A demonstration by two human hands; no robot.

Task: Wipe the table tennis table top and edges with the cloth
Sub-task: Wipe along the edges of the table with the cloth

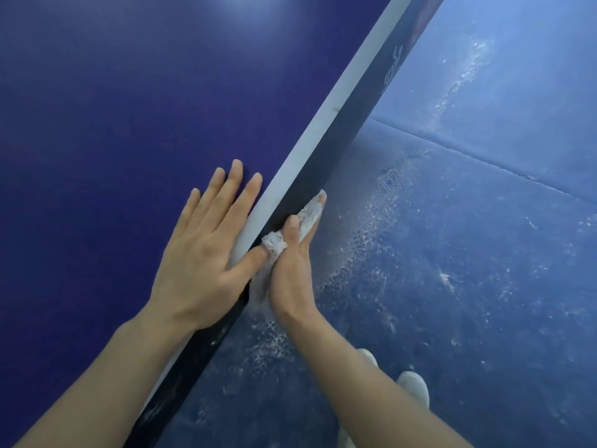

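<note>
The dark blue table tennis table top (113,124) fills the left of the view, with a white line (339,101) along its border and a dark side edge (355,130) below it. My left hand (203,250) lies flat on the top beside the white line, fingers straight, thumb across the line. My right hand (292,270) presses a white fluffy cloth (308,213) against the dark side edge, thumb and fingers curled round the cloth. Part of the cloth is hidden under the palm.
A blue floor (468,270) with whitish scuffed patches lies to the right of the table, crossed by a seam (484,160). White shoes (415,386) show at the lower right, close under the table's edge.
</note>
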